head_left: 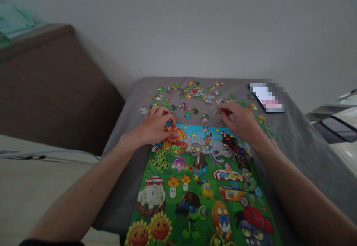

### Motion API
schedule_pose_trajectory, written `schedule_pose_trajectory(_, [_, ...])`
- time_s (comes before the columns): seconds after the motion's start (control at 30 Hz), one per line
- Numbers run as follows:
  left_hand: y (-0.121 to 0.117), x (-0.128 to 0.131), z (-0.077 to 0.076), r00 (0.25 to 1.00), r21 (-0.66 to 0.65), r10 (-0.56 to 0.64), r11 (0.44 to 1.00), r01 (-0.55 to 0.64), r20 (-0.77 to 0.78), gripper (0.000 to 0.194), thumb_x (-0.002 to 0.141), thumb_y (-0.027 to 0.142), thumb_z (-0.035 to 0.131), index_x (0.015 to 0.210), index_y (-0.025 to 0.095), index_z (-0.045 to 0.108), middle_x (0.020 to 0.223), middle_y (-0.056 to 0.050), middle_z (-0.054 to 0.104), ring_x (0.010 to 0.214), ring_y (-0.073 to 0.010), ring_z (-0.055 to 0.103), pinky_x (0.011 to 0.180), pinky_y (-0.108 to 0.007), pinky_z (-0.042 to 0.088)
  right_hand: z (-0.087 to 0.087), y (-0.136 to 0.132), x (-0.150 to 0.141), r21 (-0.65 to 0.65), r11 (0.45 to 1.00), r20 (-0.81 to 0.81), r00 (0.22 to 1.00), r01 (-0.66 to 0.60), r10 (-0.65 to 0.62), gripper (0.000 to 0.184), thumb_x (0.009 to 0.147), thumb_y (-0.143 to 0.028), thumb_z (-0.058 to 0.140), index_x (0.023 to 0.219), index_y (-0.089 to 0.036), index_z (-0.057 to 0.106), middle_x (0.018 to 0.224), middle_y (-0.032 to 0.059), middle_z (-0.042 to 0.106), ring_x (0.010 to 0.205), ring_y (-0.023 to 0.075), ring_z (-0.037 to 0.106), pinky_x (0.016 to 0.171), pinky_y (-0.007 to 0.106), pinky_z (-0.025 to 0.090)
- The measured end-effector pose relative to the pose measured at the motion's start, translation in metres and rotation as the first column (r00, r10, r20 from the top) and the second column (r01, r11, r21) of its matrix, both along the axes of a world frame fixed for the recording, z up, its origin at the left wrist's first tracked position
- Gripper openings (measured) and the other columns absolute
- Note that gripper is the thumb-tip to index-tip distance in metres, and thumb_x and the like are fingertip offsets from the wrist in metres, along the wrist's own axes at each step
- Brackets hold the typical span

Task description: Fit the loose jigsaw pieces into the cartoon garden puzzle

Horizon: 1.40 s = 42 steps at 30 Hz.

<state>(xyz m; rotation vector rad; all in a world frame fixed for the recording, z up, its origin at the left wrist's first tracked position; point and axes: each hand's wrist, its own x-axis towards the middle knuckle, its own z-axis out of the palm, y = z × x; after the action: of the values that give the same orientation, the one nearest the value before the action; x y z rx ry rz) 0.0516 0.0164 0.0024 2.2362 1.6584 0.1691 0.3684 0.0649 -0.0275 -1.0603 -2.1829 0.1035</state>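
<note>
A colourful cartoon picture sheet (192,186), with plants, mushrooms and zombies on green, lies lengthwise before me. My left hand (156,126) rests at its far left corner, thumb on the printed orange figure, fingers curved and apart, with nothing visible in them. Beyond the sheet's far edge, my right hand (238,119) is pinched at the fingertips on a small, thin jigsaw piece (216,111), seen nearly edge-on. Loose jigsaw pieces (196,110) are scattered over the grey cloth past both hands, several of them overlapping in a heap.
The grey cloth-covered table (301,164) meets a pale wall at the back. A phone (269,99), partly blurred out, lies at the far right. On the left stands a brown wooden cabinet (47,89); cables (55,157) run along the floor below it.
</note>
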Motion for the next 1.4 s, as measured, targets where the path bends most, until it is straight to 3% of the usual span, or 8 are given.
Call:
schedule_pose_trajectory(0.07, [-0.001, 0.000, 0.000, 1.000, 0.012, -0.027, 1.000, 0.027, -0.004, 0.035, 0.082, 0.053, 0.077, 0.101, 0.025, 0.070, 0.133, -0.008, 0.051, 0.133, -0.0363, 0.039, 0.113, -0.056, 0.031, 0.012, -0.020, -0.014, -0.020, 0.983, -0.055, 0.982, -0.183, 0.181, 0.021, 0.093, -0.012, 0.059, 0.108, -0.022, 0.070, 0.094, 0.0045, 0.075, 0.082, 0.0179, 0.072, 0.078, 0.030, 0.058])
schedule_pose_trajectory(0.17, [-0.001, 0.001, 0.000, 0.999, 0.002, -0.035, 0.999, 0.035, -0.015, 0.036, 0.082, 0.054, 0.078, 0.101, 0.024, 0.070, 0.137, -0.008, 0.051, 0.135, -0.0370, 0.038, 0.115, -0.057, 0.031, 0.024, -0.052, -0.040, -0.077, 0.879, -0.074, 0.882, -0.470, 0.465, 0.017, 0.096, -0.011, 0.058, 0.100, -0.022, 0.071, 0.100, 0.0047, 0.075, 0.093, 0.0155, 0.073, 0.084, 0.028, 0.059])
schedule_pose_trajectory(0.3, [-0.002, 0.002, 0.001, 0.999, 0.016, -0.037, 0.999, 0.037, -0.009, 0.036, 0.082, 0.054, 0.079, 0.100, 0.025, 0.071, 0.138, -0.008, 0.052, 0.137, -0.0364, 0.038, 0.117, -0.057, 0.030, 0.021, -0.077, -0.063, -0.158, 0.747, 0.015, 0.755, -0.646, 0.656, 0.019, 0.099, -0.010, 0.058, 0.098, -0.020, 0.074, 0.110, 0.0063, 0.076, 0.100, 0.0152, 0.072, 0.087, 0.028, 0.059])
schedule_pose_trajectory(0.47, [-0.002, 0.003, 0.000, 0.999, 0.012, -0.029, 0.999, 0.029, -0.015, 0.034, 0.081, 0.051, 0.081, 0.099, 0.025, 0.070, 0.139, -0.008, 0.051, 0.139, -0.0350, 0.037, 0.118, -0.057, 0.028, 0.012, -0.074, -0.063, -0.202, 0.747, 0.081, 0.749, -0.634, 0.657, 0.020, 0.097, -0.011, 0.063, 0.095, -0.022, 0.080, 0.104, 0.0068, 0.075, 0.097, 0.0176, 0.070, 0.083, 0.031, 0.058])
schedule_pose_trajectory(0.6, [-0.001, 0.003, 0.001, 0.999, 0.009, -0.035, 0.999, 0.035, -0.012, 0.034, 0.081, 0.052, 0.080, 0.098, 0.024, 0.069, 0.139, -0.008, 0.051, 0.138, -0.0351, 0.037, 0.118, -0.058, 0.029, 0.013, -0.069, -0.058, -0.258, 0.738, 0.079, 0.748, -0.623, 0.659, 0.024, 0.096, -0.008, 0.063, 0.102, -0.022, 0.081, 0.109, 0.0075, 0.076, 0.103, 0.0180, 0.069, 0.090, 0.033, 0.057])
schedule_pose_trajectory(0.87, [-0.002, 0.005, 0.005, 1.000, -0.023, -0.012, 1.000, 0.012, -0.025, 0.036, 0.081, 0.053, 0.078, 0.101, 0.024, 0.070, 0.143, -0.009, 0.050, 0.140, -0.0371, 0.035, 0.118, -0.059, 0.029, 0.022, -0.071, -0.056, -0.337, 0.730, 0.175, 0.722, -0.595, 0.670, 0.016, 0.098, -0.027, 0.069, 0.109, -0.025, 0.080, 0.108, 0.0060, 0.075, 0.104, 0.0206, 0.066, 0.095, 0.040, 0.053])
schedule_pose_trajectory(1.17, [-0.001, 0.003, 0.002, 1.000, -0.010, -0.019, 1.000, 0.019, -0.018, 0.036, 0.082, 0.055, 0.078, 0.101, 0.025, 0.070, 0.143, -0.009, 0.050, 0.139, -0.0362, 0.036, 0.117, -0.059, 0.028, 0.018, -0.077, -0.062, -0.112, 0.715, 0.189, 0.692, -0.690, 0.697, 0.020, 0.101, -0.016, 0.061, 0.104, -0.026, 0.079, 0.104, 0.0021, 0.075, 0.097, 0.0169, 0.066, 0.086, 0.033, 0.053])
schedule_pose_trajectory(1.4, [-0.002, 0.005, 0.005, 0.999, -0.015, -0.018, 1.000, 0.017, -0.034, 0.034, 0.082, 0.053, 0.078, 0.100, 0.025, 0.070, 0.142, -0.009, 0.050, 0.141, -0.0352, 0.036, 0.118, -0.057, 0.028, 0.011, -0.078, -0.062, -0.143, 0.714, 0.206, 0.685, -0.685, 0.698, 0.025, 0.100, -0.012, 0.061, 0.113, -0.026, 0.077, 0.111, 0.0043, 0.075, 0.102, 0.0170, 0.068, 0.087, 0.033, 0.055])
